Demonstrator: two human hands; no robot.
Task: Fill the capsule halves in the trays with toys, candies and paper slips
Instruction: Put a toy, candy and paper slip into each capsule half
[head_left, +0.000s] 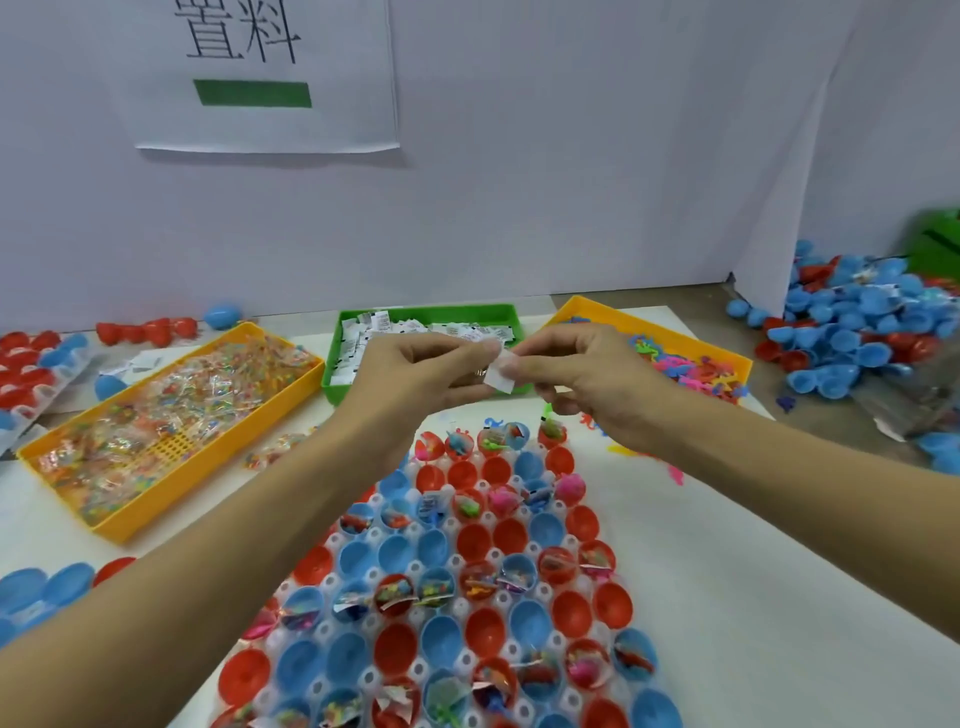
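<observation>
Both hands meet above the far end of the clear tray (524, 629) of red and blue capsule halves. My left hand (415, 374) and my right hand (587, 379) pinch a small white paper slip (500, 375) between their fingertips. Several halves hold toys, candy packets or slips; others, like a red half (474, 540), are bare inside. Behind the hands a green bin (363, 317) holds white slips, a yellow bin (171, 488) at left holds candy packets, and a yellow bin (691, 345) at right holds small coloured toys.
A heap of loose blue and red capsule halves (852, 322) lies at the right. More trays of halves sit at the far left (26, 374) and near left (41, 587). A white partition with a paper sign (260, 78) stands behind the bins.
</observation>
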